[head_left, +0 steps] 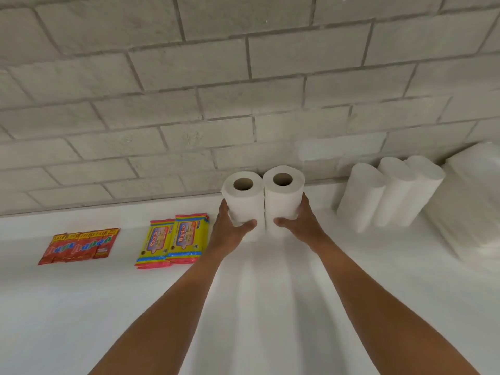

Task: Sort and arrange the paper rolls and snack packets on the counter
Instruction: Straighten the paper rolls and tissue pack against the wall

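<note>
Two upright paper rolls (263, 201) pressed side by side; left hand (230, 231) and right hand (300, 223) each wrap one, squaring them; snack packets (173, 242) lie left of the grip.

Left hand (228, 234) and right hand (299, 226) each grip an upright paper roll (244, 201), apparently touching on the counter (108, 307).

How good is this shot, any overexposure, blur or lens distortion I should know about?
Head view: the white counter is nearly blown out, so the wrapped paper packs melt into it; wide-angle bending curves the block wall; slight softness overall, yet the two rolls in the left hand and right hand read clearly, with faint shadows streaking toward the camera.
</note>
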`<move>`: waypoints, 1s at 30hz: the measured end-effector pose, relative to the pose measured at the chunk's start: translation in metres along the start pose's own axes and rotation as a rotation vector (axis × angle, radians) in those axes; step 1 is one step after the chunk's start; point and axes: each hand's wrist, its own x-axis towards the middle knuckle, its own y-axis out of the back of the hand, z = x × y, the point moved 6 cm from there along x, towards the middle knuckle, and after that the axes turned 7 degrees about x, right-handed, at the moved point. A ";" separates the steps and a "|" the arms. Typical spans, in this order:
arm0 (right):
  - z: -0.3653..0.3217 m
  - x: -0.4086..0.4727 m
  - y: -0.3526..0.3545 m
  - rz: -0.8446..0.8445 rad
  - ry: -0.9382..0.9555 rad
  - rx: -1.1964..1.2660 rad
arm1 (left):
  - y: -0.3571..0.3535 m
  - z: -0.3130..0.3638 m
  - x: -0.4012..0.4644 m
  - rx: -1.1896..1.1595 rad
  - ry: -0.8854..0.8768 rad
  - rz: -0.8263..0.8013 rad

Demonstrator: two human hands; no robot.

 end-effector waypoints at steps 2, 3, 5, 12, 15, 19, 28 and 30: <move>0.004 0.004 -0.002 0.002 0.001 0.029 | -0.004 0.001 0.003 -0.016 -0.003 0.004; 0.007 0.005 -0.002 0.005 -0.008 0.037 | -0.006 0.001 0.004 -0.021 0.001 0.007; 0.012 0.008 -0.002 0.014 -0.010 0.052 | -0.010 0.002 0.006 -0.020 0.016 0.015; 0.020 0.013 -0.001 0.053 -0.001 0.032 | -0.016 0.003 0.012 0.019 0.027 0.035; 0.020 0.012 -0.001 0.071 -0.003 0.014 | -0.015 0.003 0.012 0.026 0.031 0.041; 0.021 0.009 -0.001 0.107 -0.001 0.004 | -0.016 0.003 0.010 0.023 0.031 0.027; 0.024 0.000 0.005 0.042 -0.097 0.025 | -0.010 -0.001 0.006 -0.021 0.032 -0.052; 0.031 -0.008 0.008 0.045 -0.171 -0.003 | -0.008 -0.007 0.000 0.015 0.061 -0.072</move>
